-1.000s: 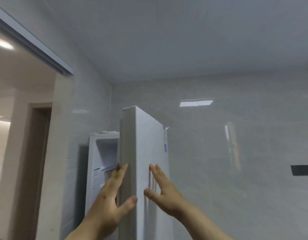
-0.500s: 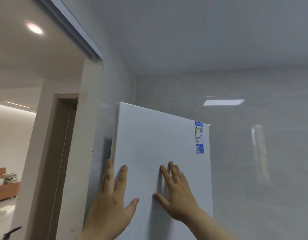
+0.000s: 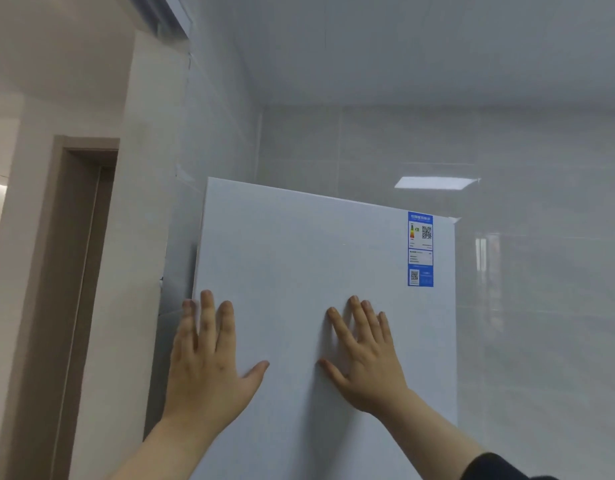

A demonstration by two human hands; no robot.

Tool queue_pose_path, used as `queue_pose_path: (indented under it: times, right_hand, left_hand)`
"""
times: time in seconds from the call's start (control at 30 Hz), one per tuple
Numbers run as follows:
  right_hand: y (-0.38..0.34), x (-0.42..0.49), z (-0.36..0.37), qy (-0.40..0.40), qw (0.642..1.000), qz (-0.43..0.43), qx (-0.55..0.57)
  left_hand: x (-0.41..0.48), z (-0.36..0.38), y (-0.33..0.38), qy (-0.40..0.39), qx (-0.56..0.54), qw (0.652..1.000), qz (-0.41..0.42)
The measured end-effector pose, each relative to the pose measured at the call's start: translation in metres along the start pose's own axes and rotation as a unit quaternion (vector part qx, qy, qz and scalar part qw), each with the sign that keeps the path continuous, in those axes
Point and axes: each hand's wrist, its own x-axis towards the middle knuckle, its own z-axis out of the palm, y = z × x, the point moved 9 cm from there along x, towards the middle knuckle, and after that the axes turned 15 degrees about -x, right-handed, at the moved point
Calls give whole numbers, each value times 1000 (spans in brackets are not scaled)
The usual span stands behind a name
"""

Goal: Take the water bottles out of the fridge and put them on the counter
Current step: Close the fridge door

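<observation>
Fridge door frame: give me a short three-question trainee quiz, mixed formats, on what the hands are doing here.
1. True or false: both the left hand and the right hand lie flat, fingers spread, on the white fridge door.
2. Multiple choice: the blue sticker sits at the door's (A) upper right corner, (B) lower left corner, (C) centre.
3. Fill in: the number of water bottles visible in this view is ____.

Key: 1 true; 2 A; 3 none, since the door hides any fridge interior and no counter shows.
</observation>
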Motion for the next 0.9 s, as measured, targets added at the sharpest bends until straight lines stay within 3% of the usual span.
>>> queue_pose_path:
  times: [0.33, 0.57, 0.77, 0.9]
  right_hand:
    - [9, 19, 39, -15, 998, 10, -59]
    - [15, 24, 65, -55, 993, -2, -101]
    - [15, 27, 72, -38, 994, -7, -105]
    - [14, 32, 71, -88, 990, 3, -113]
  left_hand:
    - [28, 70, -31, -57, 38, 996, 61]
    - [37, 113, -57, -117, -2, 993, 35]
    - [48, 122, -64, -102, 4, 994, 49]
    - [51, 122, -69, -121, -8, 992, 14]
